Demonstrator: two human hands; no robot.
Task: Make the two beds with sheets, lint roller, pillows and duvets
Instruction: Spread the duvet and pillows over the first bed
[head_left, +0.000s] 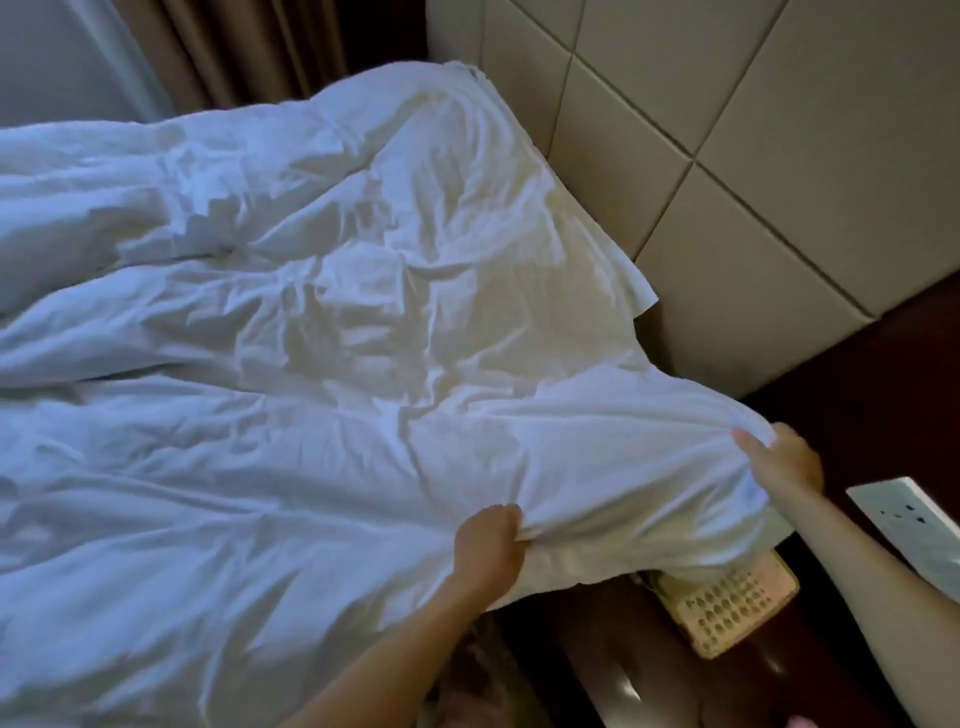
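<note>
A padded beige headboard (779, 182) runs along the right of the bed, and brown curtains (249, 47) hang beyond its far corner; beside the bed, in the lower right, stands a dark glossy nightstand (597, 670), and on it lies a beige telephone (727, 608) with a keypad, its upper part hidden under overhanging cloth; a white panel with socket holes (914, 530) shows at the right edge, well apart from the phone; the white duvet (311, 338) lies rumpled and deeply creased over the whole mattress, one flat corner of white cloth pointing toward the headboard; its near corner is drawn off the bed over the nightstand, lifted and stretched between the two hands; the left hand (491, 540) is clenched on the duvet's side edge, cloth bunched in its fist; the right hand (784, 460) grips the corner itself nearer the headboard, thumb on top and fingers tucked under the fabric; folds fan out from both grips across the bed.
</note>
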